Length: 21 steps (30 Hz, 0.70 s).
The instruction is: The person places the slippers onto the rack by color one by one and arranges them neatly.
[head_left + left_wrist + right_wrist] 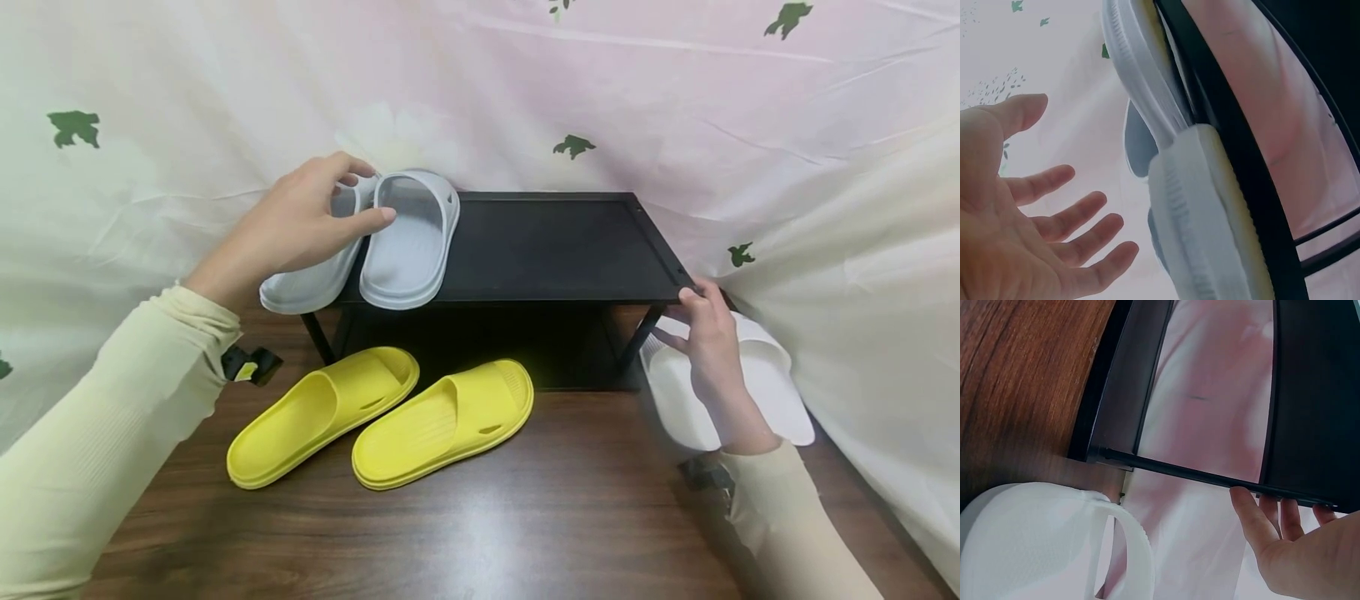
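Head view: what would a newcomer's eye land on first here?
Most likely the two bright yellow slippers, lying on the dark wood-grain floor in front of the black rack. Next, perhaps, the pale gray slippers on the rack's left end, with the open left hand by them. At the far right, the right hand holds the rack's near corner, above white footwear.
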Tool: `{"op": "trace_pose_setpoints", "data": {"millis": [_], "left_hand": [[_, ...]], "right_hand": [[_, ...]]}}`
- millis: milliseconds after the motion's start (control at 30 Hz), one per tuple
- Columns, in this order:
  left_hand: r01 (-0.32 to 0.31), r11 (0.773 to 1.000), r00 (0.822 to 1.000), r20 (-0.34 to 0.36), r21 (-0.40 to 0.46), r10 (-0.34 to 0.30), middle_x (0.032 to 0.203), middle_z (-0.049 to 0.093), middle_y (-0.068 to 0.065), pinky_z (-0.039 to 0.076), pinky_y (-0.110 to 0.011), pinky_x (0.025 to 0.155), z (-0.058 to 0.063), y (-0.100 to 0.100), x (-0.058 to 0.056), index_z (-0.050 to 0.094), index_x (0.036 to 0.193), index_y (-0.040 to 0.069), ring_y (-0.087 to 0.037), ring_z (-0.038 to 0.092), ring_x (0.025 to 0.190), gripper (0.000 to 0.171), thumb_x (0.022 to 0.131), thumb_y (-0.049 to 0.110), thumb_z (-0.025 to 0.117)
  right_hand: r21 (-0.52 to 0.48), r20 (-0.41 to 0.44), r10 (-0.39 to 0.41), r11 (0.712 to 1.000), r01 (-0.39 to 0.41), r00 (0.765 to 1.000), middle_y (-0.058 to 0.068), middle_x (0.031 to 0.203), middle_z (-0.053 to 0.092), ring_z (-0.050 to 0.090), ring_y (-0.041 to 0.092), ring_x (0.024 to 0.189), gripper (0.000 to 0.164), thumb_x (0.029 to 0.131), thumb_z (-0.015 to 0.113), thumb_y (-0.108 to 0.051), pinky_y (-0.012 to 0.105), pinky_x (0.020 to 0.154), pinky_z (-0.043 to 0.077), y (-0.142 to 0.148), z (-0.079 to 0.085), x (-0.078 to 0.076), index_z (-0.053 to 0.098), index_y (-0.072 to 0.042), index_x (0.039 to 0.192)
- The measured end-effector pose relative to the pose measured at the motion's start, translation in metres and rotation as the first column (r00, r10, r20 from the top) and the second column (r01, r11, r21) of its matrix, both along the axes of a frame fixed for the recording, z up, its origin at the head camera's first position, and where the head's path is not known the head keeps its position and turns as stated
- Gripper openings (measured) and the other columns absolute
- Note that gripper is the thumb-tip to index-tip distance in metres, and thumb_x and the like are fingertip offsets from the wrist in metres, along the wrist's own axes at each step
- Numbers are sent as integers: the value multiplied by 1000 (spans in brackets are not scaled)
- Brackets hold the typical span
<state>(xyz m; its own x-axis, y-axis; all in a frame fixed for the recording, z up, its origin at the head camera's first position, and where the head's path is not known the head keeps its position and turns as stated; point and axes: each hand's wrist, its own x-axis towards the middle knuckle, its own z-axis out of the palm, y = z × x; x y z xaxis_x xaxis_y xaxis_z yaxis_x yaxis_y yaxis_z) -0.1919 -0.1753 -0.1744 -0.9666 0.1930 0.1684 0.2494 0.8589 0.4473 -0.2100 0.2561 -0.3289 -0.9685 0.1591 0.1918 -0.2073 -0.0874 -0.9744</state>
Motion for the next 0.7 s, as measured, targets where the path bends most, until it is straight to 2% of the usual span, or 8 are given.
{"op": "trace_pose_setpoints", "data": {"millis": [200, 433, 567, 700], "left_hand": [[5, 1000, 1000, -29, 0, -5, 154, 40, -21, 32, -63, 108, -4, -6, 3, 38, 155, 8, -42, 40, 138, 74, 99, 52, 57], [63, 998, 996, -57, 12, -62, 156, 39, -19, 25, -60, 114, -11, -11, 8, 38, 154, 4, -39, 31, 145, 73, 99, 49, 59], [82, 997, 991, -105, -3, -82, 152, 43, -21, 26, -59, 114, -17, -14, 14, 42, 151, 1, -39, 33, 143, 69, 100, 44, 61], [75, 997, 988, -133, -2, -74, 150, 44, -22, 29, -60, 112, -23, -20, 20, 45, 149, 2, -40, 36, 141, 67, 99, 42, 63]], "right_hand": [[-3, 17, -11, 1000, 11, 1000, -3, 107, 64, 64, 14, 98, 18, 105, 46, -22, 24, 73, 58, 0, -1, 0, 60, -21, 117], [-8, 11, -14, 1000, 14, 1000, -3, 106, 64, 64, 15, 98, 18, 105, 47, -22, 25, 74, 58, -1, -1, -1, 60, -21, 117], [2, 8, -11, 1000, 11, 1000, -3, 106, 63, 63, 15, 98, 18, 105, 46, -21, 24, 74, 58, -1, -1, -1, 60, -21, 117], [2, 3, -11, 1000, 11, 1000, -3, 107, 64, 63, 16, 99, 19, 105, 45, -21, 25, 74, 58, -1, 0, -2, 60, -20, 117]]}}
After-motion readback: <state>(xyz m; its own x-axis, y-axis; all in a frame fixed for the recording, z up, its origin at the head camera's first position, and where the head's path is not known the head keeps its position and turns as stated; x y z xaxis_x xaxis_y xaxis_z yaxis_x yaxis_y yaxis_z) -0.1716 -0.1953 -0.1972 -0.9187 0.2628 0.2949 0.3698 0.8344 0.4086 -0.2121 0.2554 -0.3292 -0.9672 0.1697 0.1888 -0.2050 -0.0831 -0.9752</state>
